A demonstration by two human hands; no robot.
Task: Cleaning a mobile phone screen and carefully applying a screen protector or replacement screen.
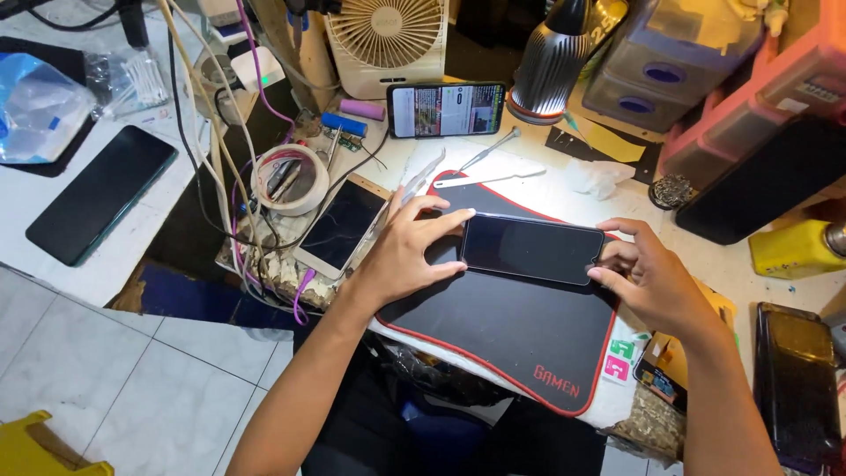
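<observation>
Dark phone (531, 249) between 2 hands (touching)

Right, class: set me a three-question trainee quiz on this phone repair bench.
1. True or false: both hands touch the dark smartphone lying on the black mat.
2. What stands propped with a lit screen behind the mat?
A. tablet
B. smartphone
C. laptop
3. Which hand grips the phone's right end?

Key:
1. True: left hand and right hand hold its ends.
2. B, the lit smartphone beside the white fan.
3. The right hand.
</observation>
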